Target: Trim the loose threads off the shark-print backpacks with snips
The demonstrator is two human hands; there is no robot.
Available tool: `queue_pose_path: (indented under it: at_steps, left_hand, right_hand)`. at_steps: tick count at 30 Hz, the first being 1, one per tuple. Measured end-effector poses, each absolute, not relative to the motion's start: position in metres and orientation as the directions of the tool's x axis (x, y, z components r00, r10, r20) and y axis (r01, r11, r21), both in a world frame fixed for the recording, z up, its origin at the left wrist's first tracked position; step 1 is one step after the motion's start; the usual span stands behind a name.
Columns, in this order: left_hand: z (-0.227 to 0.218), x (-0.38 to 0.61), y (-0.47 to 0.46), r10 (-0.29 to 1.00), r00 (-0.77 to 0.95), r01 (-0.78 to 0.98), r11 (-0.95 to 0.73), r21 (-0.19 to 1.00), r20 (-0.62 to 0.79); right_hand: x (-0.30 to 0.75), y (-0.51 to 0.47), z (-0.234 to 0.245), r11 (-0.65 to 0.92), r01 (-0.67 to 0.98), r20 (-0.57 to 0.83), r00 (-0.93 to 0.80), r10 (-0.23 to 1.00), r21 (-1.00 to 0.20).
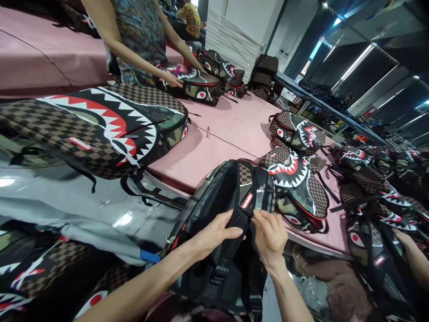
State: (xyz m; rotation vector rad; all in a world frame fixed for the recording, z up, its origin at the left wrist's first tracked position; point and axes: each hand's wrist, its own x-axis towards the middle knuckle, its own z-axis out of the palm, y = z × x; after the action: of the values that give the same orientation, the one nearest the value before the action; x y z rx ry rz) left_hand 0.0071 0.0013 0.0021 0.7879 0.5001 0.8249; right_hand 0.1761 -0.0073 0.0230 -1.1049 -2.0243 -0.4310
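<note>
One pink counter (231, 125) is running across the view, w/ several backpacks lying on it. At R, a heap of camo-and-check backpacks (385, 197) is filling the edge; a bare forearm (410, 248), not the wearer's, is showing there. Upper L: a co-worker (140, 40) in a patterned top is standing w/ both arms reaching to a shark-print bag (201, 91) on the counter.

At L, a check-and-shark backpack (77, 125) is lying flat, straps hanging below the counter edge. Subject item, the black-backed backpack (214, 201), is sitting btw. wearer & counter, strap side facing the wearer. Just R of it, a red-mouthed backpack (288, 172) is lying on the counter, w/ a smaller-looking pack (295, 129) just beyond.

On the subject, a shoulder strap (246, 176) w/ check panel is running down the middle. Left hand (214, 232) is gripping this strap, thumb on top. Right hand (271, 232) is holding its fingers narrow, pinching at the strap's edge; exact piece pinched, can't tell. A red-and-white label (247, 201) is showing just above the pinch.

Smallest: a pinkish-red item (208, 132) is lying mid-counter, ID unclear.
</note>
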Motion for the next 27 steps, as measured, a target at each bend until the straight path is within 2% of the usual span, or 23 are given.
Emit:
queue_pose_path:
  at_steps: [2, 8, 12, 13, 15, 17, 19, 22, 27]
  left_hand:
    - [0.001, 0.005, 0.001, 0.795, 0.597, -0.454, 0.449, 0.77, -0.112]
    - [0.002, 0.005, 0.0, 0.794, 0.595, -0.451, 0.459, 0.765, -0.125]
    - [-0.002, 0.007, 0.0, 0.798, 0.591, -0.441, 0.446, 0.779, -0.122]
    - [-0.004, 0.006, 0.0, 0.8, 0.587, -0.438, 0.442, 0.783, -0.124]
    - [-0.012, 0.003, -0.002, 0.796, 0.587, -0.423, 0.459, 0.781, -0.149]
    - [-0.021, 0.0, -0.005, 0.779, 0.595, -0.405, 0.503, 0.763, -0.198]
    - [-0.029, -0.004, -0.008, 0.765, 0.597, -0.403, 0.545, 0.735, -0.24]
    - [-0.036, -0.005, -0.01, 0.758, 0.595, -0.415, 0.573, 0.707, -0.265]
    - [-0.038, -0.003, -0.008, 0.748, 0.595, -0.395, 0.592, 0.702, -0.295]
  right_hand:
    - [0.181, -0.008, 0.023, 0.565, 0.817, 0.772, -0.283, 0.569, -0.117]
    - [0.188, -0.013, 0.017, 0.57, 0.819, 0.759, -0.333, 0.559, -0.06]
    - [0.181, -0.013, 0.014, 0.559, 0.825, 0.736, -0.326, 0.593, -0.085]
    - [0.18, -0.012, 0.014, 0.564, 0.817, 0.719, -0.319, 0.617, -0.122]
    - [0.18, -0.009, 0.013, 0.552, 0.787, 0.66, -0.262, 0.704, -0.277]
    - [0.183, -0.003, 0.011, 0.459, 0.749, 0.557, -0.146, 0.817, -0.477]
    - [0.188, 0.003, 0.006, 0.325, 0.718, 0.433, -0.036, 0.9, -0.615]
    - [0.192, 0.009, -0.001, 0.238, 0.714, 0.336, -0.004, 0.942, -0.658]
    - [0.187, 0.009, 0.0, 0.294, 0.759, 0.362, -0.083, 0.928, -0.581]
